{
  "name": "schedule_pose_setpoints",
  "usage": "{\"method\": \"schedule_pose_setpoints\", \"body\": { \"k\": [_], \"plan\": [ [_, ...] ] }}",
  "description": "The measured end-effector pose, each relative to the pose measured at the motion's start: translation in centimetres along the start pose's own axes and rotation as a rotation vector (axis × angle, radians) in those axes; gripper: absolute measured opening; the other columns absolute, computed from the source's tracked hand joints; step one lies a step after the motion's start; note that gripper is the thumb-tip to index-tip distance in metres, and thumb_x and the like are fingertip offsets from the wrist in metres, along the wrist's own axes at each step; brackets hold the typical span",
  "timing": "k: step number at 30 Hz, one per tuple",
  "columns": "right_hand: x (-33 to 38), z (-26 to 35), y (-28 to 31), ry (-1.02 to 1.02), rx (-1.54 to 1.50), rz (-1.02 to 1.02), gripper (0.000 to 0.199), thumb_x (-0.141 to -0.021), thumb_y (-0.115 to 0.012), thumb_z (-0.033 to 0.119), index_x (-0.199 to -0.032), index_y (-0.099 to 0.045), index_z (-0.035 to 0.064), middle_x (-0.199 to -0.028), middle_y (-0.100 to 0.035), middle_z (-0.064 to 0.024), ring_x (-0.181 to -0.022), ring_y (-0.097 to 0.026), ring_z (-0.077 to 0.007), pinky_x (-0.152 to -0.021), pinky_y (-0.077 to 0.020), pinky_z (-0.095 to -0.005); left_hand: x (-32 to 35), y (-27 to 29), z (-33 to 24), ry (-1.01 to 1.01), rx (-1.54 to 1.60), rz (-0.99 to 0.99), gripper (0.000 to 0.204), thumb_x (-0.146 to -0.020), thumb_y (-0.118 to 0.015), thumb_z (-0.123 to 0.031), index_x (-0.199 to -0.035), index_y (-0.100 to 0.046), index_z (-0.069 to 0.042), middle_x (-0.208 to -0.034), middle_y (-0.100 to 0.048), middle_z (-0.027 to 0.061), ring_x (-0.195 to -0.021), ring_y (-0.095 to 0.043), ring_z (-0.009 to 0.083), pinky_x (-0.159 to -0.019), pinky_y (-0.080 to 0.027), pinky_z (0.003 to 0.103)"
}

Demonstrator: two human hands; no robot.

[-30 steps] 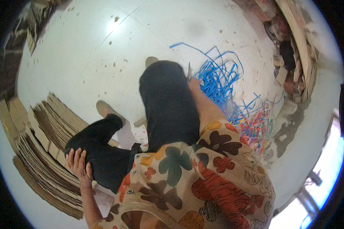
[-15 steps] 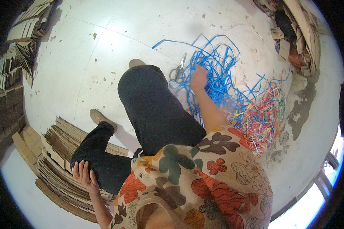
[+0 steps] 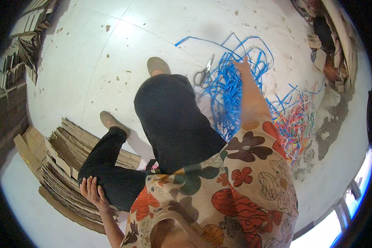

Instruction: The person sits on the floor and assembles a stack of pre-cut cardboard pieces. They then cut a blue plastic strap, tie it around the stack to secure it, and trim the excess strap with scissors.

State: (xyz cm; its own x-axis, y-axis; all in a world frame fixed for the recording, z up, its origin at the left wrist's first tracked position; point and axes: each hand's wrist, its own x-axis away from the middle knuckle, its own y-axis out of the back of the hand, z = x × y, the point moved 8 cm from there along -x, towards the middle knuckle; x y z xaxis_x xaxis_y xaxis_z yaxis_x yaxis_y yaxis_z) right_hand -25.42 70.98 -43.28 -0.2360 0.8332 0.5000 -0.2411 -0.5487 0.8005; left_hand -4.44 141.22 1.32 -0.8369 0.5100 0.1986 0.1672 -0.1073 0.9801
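My right hand reaches down to a tangled heap of blue plastic straps on the floor. Its thumb and a finger stand apart at the heap's upper edge; no strap shows clearly gripped in it. Just left of the heap lies a pair of scissors with dark handles, blades pointing away. My left hand rests on my bent left knee in black trousers, fingers stretched out over the cloth and holding nothing.
A pile of multicoloured strips lies right of the blue heap, partly behind my right arm. Flattened cardboard stacks stand by my left leg, with more cardboard along the far left. Other cardboard leans at the far right.
My right hand has moved right and slightly farther away across the blue straps. The view has shifted a little. My left hand stays on the knee.
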Motion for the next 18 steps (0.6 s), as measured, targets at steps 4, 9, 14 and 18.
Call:
{"method": "schedule_pose_setpoints", "body": {
  "k": [4, 9, 14, 18],
  "plan": [
    [-0.9, 1.1, -1.6, -0.013, 0.189, 0.127, 0.104, -0.065, -0.073, 0.039, -0.142, -0.012, 0.0033, -0.127, -0.045, -0.0262, -0.116, -0.047, -0.0371, -0.097, -0.0383, -0.0386, -0.1, 0.2, 0.0, 0.048, 0.012, 0.01, 0.031, -0.086, -0.049, -0.022, -0.108, -0.063, -0.005, -0.118, -0.057, 0.0074, -0.125, -0.036, 0.0266, -0.107, -0.015, 0.046],
    [-0.6, -0.2, -1.5, 0.174, 0.466, -0.004, 0.028, -0.079, -0.05, 0.018, -0.099, -0.057, 0.001, -0.1, -0.06, -0.0244, -0.094, -0.058, -0.0389, -0.082, -0.0461, -0.0438, -0.9, 0.0, -0.3, 0.044, 0.037, 0.032, 0.031, -0.086, -0.049, -0.022, -0.107, -0.063, -0.005, -0.118, -0.057, 0.0074, -0.125, -0.037, 0.0269, -0.107, -0.015, 0.046],
    [5.9, 4.5, 5.6, 0.302, 0.624, -0.205, 0.018, -0.081, -0.044, 0.012, -0.08, -0.061, 0.0054, -0.087, -0.063, -0.0156, -0.082, -0.061, -0.0348, -0.068, -0.0488, -0.0454, -1.1, 0.4, -0.9, 0.015, -0.015, 0.024, 0.032, -0.088, -0.047, -0.025, -0.106, -0.063, -0.004, -0.117, -0.057, 0.008, -0.124, -0.037, 0.027, -0.107, -0.016, 0.046],
    [8.1, 5.1, 11.0, 0.279, 0.66, -0.23, 0.02, -0.084, -0.044, 0.018, -0.081, -0.061, 0.0085, -0.085, -0.063, -0.0143, -0.082, -0.061, -0.0337, -0.065, -0.0483, -0.0452, -0.4, 0.2, -1.0, -0.014, -0.03, -0.004, 0.032, -0.088, -0.046, -0.026, -0.105, -0.063, -0.004, -0.117, -0.057, 0.0083, -0.124, -0.038, 0.0271, -0.106, -0.017, 0.046]
  ]
}}
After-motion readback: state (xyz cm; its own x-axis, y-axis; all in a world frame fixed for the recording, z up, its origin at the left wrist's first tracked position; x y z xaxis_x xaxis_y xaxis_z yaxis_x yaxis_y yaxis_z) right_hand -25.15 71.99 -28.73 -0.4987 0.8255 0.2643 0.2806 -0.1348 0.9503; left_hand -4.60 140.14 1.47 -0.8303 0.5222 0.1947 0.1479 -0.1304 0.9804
